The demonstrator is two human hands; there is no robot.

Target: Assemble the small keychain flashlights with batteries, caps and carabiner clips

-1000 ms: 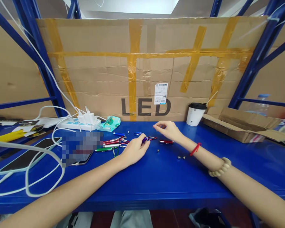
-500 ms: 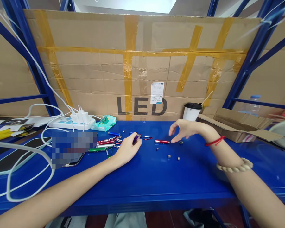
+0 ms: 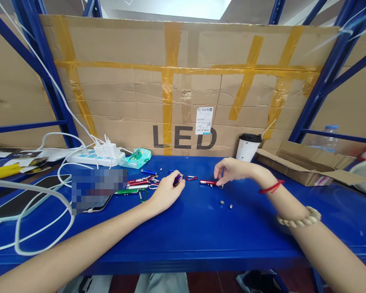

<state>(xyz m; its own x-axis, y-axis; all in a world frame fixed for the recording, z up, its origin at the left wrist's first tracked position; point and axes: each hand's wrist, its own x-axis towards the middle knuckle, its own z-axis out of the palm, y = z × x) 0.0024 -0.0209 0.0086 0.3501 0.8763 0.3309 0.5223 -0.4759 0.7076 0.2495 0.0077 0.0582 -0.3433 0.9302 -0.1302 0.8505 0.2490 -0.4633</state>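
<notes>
My left hand [image 3: 170, 190] is closed around a small purple metal cylinder [image 3: 178, 179], most of it hidden by the fingers. At the right end of a slim red penlight [image 3: 208, 182] lying on the blue table, my right hand [image 3: 228, 171] has its thumb and fingers closed down; the exact contact is partly hidden. A red carabiner clip [image 3: 191, 178] lies between the hands. Two small silver pieces, like button cells [image 3: 222, 202], rest in front of the right hand. Left of my left hand lie several red and silver penlights [image 3: 138, 186] and a green one [image 3: 126, 191] with a clip.
A phone [image 3: 99, 205], partly blurred out, and a white power strip [image 3: 90, 158] with looping cables [image 3: 70, 203] occupy the left. Behind stand a tissue pack [image 3: 137, 158], a lidded paper cup [image 3: 248, 148], an open cardboard box [image 3: 305, 162] and a large cardboard panel [image 3: 125, 101].
My right hand has moved slightly left and down, its fingers closing at the red penlight's end. A small piece in front of the penlight no longer shows there. The left hand keeps its grip.
</notes>
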